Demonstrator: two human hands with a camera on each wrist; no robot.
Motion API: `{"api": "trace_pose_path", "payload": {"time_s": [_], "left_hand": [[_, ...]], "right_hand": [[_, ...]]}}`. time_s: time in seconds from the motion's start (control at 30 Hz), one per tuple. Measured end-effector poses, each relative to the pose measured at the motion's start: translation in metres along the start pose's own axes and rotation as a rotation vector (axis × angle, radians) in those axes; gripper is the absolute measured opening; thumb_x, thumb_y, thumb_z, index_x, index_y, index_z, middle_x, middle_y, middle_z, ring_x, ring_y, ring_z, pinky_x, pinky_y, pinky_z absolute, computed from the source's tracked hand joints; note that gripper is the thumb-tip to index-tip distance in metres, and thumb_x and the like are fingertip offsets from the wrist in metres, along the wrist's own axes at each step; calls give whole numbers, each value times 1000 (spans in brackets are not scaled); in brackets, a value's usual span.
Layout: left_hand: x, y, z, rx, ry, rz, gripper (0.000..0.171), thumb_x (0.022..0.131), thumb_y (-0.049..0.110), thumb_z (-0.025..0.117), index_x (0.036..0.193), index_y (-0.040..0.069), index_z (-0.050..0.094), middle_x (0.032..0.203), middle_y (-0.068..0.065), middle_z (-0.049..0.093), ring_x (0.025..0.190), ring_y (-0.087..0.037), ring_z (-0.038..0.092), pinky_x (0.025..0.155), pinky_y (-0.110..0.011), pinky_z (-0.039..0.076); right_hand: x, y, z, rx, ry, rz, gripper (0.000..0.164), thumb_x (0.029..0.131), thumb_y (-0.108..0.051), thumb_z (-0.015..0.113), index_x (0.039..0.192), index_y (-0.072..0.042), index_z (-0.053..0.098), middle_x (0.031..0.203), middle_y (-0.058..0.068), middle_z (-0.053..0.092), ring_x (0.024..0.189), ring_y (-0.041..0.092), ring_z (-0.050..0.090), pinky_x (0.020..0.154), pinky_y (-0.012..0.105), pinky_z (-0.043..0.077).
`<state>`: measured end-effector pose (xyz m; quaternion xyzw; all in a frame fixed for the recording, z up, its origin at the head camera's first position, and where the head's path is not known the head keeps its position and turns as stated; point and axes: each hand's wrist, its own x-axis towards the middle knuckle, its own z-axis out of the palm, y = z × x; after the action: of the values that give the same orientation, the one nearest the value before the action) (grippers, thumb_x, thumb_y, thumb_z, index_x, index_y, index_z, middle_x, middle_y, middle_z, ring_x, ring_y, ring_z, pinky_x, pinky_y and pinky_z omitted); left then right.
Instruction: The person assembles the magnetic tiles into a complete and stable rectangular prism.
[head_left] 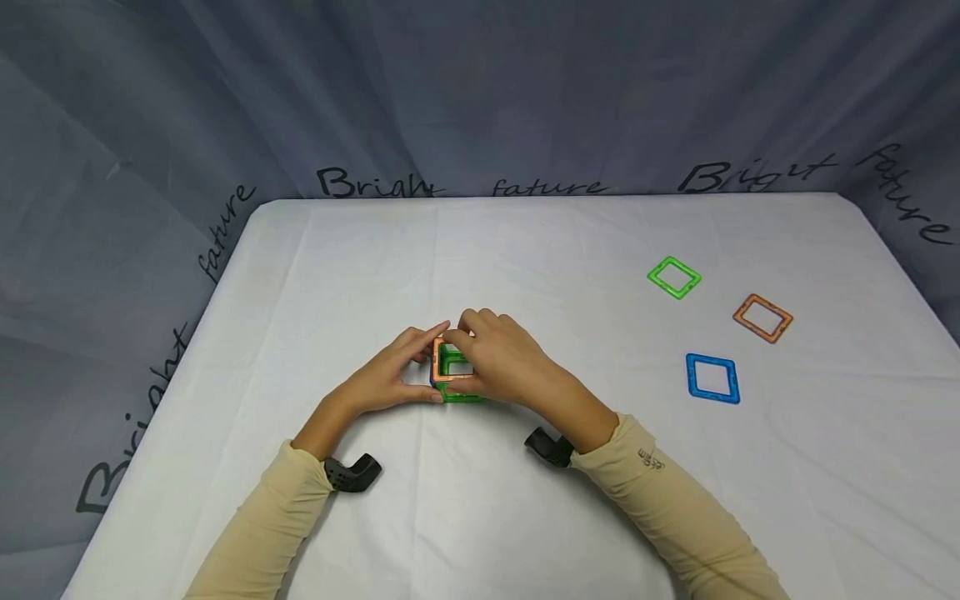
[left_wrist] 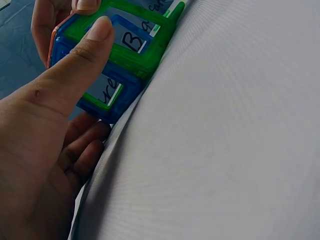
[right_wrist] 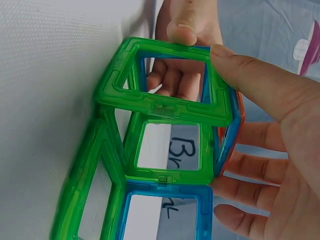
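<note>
A small box of magnetic building tiles stands on the white table, between both hands. In the head view its upper face is an orange tile [head_left: 436, 363], with a green tile [head_left: 463, 399] at the front. My left hand [head_left: 381, 379] grips the box from the left, thumb on the near side and fingers beyond. My right hand [head_left: 504, 358] holds it at the right, covering that part. In the right wrist view, the right thumb presses a corner of the green frame. A blue tile [right_wrist: 165, 189] and another green tile [right_wrist: 75, 192] extend from the box there.
Three loose square tiles lie to the right: green [head_left: 665, 287], orange [head_left: 755, 328] and blue [head_left: 691, 375]. A grey curtain [head_left: 480, 92] with handwriting hangs along the back and left edges. A purple and white object [right_wrist: 303, 50] shows at the right wrist view's edge.
</note>
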<state>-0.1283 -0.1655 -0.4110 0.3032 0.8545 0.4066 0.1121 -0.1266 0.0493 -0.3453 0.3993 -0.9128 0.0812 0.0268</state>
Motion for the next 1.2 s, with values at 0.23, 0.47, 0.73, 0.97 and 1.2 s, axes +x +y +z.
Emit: {"api": "trace_pose_path", "payload": {"time_s": [0.23, 0.47, 0.73, 0.97, 1.2], "left_hand": [[-1, -1, 0, 0, -4, -4, 93, 71, 30, 77, 146, 22, 23, 119, -6, 45, 103, -16, 52, 93, -36, 43], [-1, -2, 0, 6, 5, -1, 92, 71, 29, 77, 145, 21, 24, 120, -6, 45, 102, -15, 52, 92, -36, 43], [0, -1, 0, 16, 1, -5, 92, 71, 31, 77, 145, 23, 24, 119, -6, 45, 101, -15, 52, 92, -37, 43], [0, -2, 1, 27, -1, -15, 92, 71, 33, 77, 145, 24, 24, 120, -6, 46, 102, -16, 52, 93, -37, 42], [0, -2, 2, 42, 5, -14, 92, 71, 33, 77, 145, 23, 24, 119, -5, 45, 99, -13, 51, 90, -34, 42]], "right_hand": [[-2, 0, 0, -10, 17, -10, 57, 77, -52, 65, 117, -11, 60, 101, 3, 55, 79, 17, 48, 65, 28, 43], [-6, 4, -1, 28, 8, -22, 54, 78, -49, 66, 117, -13, 59, 108, 3, 57, 92, 17, 53, 72, 31, 45], [-21, 21, -4, 117, -5, 16, 60, 75, -48, 70, 123, -14, 55, 111, 2, 56, 100, 18, 53, 80, 34, 45], [-50, 44, 0, 145, -52, 118, 72, 73, -46, 72, 131, -13, 47, 115, 5, 56, 105, 20, 52, 84, 38, 44], [-78, 67, 2, 147, -88, 264, 75, 72, -43, 74, 133, -12, 45, 119, 10, 54, 109, 27, 51, 90, 45, 43]]}}
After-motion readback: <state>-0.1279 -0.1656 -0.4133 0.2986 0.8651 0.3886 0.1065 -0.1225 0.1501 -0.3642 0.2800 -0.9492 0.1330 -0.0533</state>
